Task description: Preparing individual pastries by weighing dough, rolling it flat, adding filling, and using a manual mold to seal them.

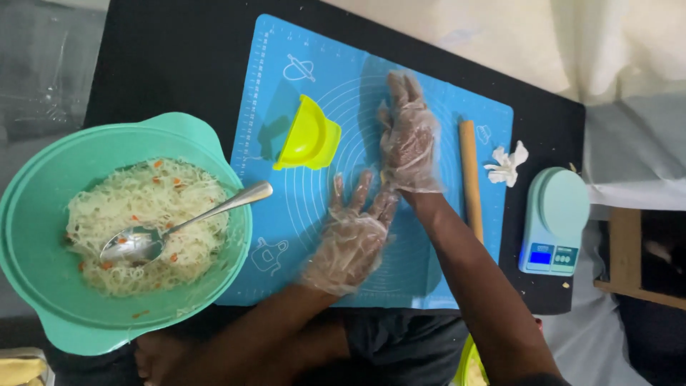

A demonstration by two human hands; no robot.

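With both gloved hands spread flat & holding nothing on the mat (314, 64), left hand (351, 236) nr right hand (409, 139), the mould (309, 136) just beside could be knocked, or loose gloves snagged on the pin (469, 179).

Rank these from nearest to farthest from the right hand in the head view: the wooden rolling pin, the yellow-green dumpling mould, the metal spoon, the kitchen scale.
From the right hand:
1. Wooden rolling pin, just beside it, toward the scale.
2. Yellow-green dumpling mould, on the blue mat's other side.
3. Kitchen scale, off the mat, at the table edge.
4. Metal spoon, in the teal bowl of noodles.
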